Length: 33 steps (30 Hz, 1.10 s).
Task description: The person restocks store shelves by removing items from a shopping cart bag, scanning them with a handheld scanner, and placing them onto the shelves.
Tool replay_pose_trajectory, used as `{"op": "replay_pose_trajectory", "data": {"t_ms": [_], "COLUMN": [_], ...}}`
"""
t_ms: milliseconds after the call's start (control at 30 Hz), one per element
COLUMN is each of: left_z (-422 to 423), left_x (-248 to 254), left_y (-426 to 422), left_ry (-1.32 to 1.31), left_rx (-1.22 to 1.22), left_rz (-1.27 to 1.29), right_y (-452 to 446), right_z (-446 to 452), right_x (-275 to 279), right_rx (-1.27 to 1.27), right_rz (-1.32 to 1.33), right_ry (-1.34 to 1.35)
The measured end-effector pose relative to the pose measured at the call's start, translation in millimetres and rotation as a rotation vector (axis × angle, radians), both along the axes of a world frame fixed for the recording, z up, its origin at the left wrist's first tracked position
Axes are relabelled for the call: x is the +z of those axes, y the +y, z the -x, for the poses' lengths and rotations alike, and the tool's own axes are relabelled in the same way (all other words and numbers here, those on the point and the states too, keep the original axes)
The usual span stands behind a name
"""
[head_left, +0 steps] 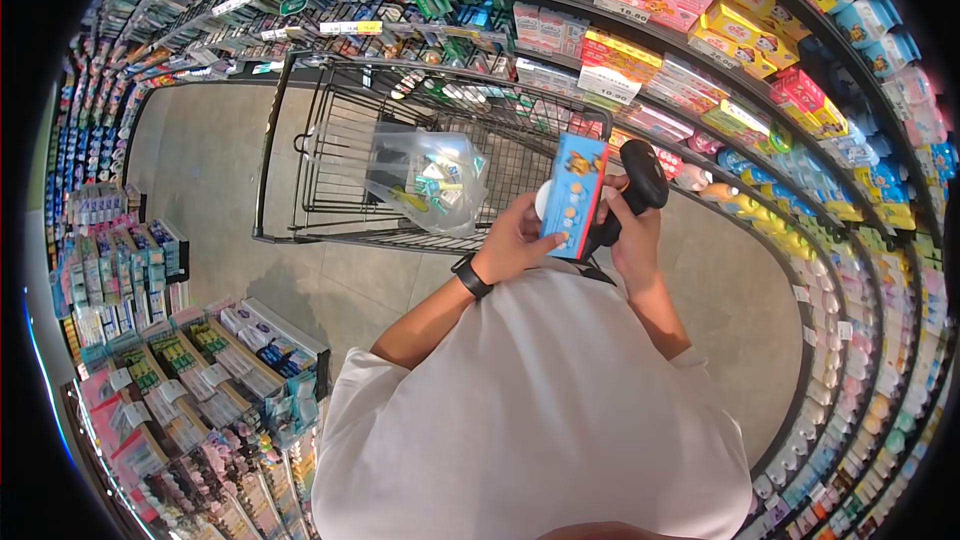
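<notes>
My left hand, with a black band on its wrist, is closed on a blue box with a cartoon dog and a red edge. The box is held upright in front of my body. A small white rounded thing shows at the box's left side; what it is I cannot make out. Just right of the box, my right hand grips a black handheld scanner, its head uppermost. The right fingertips are close to the box's right edge; whether they touch it I cannot tell.
A black wire shopping cart stands ahead, with a clear plastic bag of small packages in it. Curved shelves of boxes and bottles run along the right. Toothbrush displays stand at lower left on the grey floor.
</notes>
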<state>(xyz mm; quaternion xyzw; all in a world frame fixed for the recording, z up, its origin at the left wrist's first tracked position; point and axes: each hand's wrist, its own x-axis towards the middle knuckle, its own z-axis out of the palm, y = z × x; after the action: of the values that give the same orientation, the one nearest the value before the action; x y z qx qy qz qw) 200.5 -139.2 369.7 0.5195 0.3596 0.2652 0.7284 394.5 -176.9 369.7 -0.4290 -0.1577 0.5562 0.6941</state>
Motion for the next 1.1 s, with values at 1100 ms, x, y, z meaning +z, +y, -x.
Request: {"op": "replay_pose_trajectory", "data": {"t_ms": [1100], "left_z": [3], "left_x": [12], "left_y": [14], "left_ry": [-0.223], "left_rx": [0.086], "left_rz": [0.124], "right_y": [-7], "right_z": [12], "right_x": [11], "right_rx": [0.138], "right_rz": [-0.077], "right_ry": [-0.565]}}
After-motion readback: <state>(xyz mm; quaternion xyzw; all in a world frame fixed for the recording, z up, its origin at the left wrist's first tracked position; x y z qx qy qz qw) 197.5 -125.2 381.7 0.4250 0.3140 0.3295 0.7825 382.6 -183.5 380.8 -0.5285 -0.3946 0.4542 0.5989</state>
